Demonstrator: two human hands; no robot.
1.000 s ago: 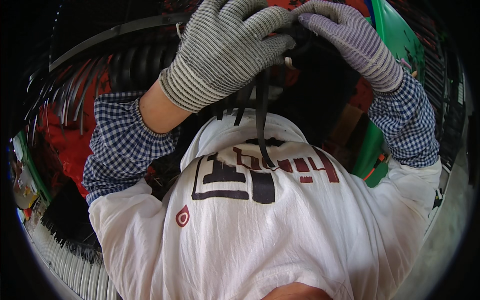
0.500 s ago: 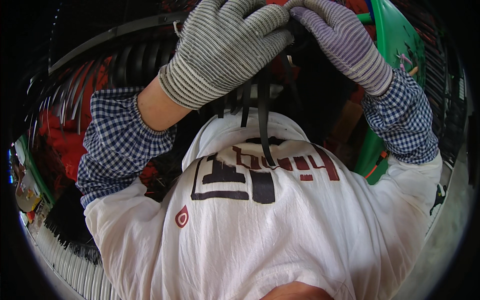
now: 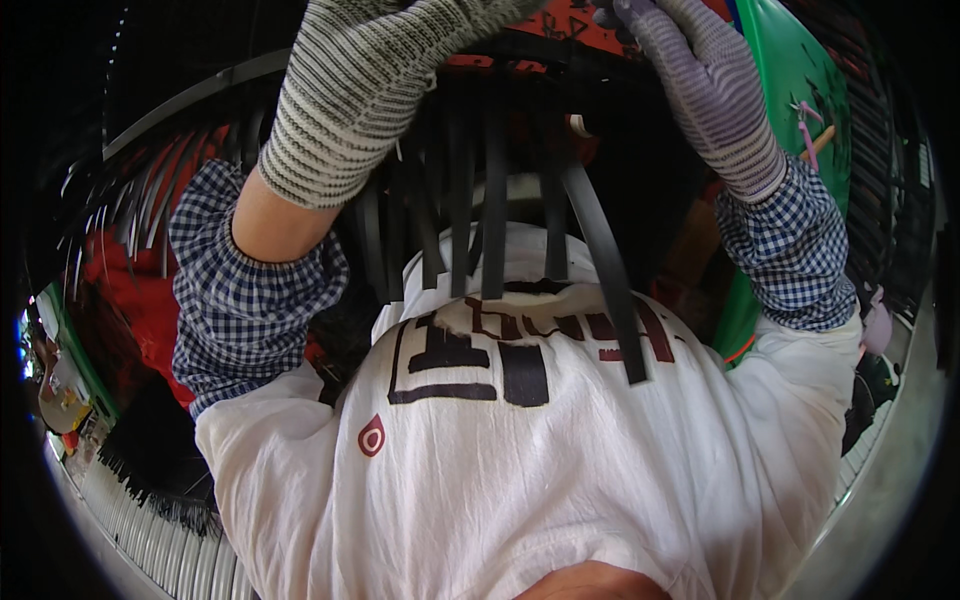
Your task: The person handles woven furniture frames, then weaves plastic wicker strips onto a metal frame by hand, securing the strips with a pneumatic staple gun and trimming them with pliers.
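Observation:
Both my hands wear striped knit gloves. My left hand (image 3: 375,70), in a grey-and-white glove, stretches across the upper edge above the black work; its fingertips are cut off, so its grip cannot be made out. Farther right, my right hand (image 3: 700,85), in a purplish glove, points up and left with its fingers stretched and slightly apart. Between and below the hands, several flat black strips (image 3: 493,215) hang toward me from a dark piece. One longer strip (image 3: 608,260) slants down over my shirt. What the strips join to is lost in shadow.
A green surface (image 3: 790,70) stands at the right, with a pink-handled tool (image 3: 808,130) on it. More black strips (image 3: 150,190) fan out at the left over red material (image 3: 130,300). A bundle of pale rods (image 3: 160,540) lies at the lower left.
My hands, close together before, have moved apart; the left went up and left and turned. More hanging strips show, and the longest now slants farther right.

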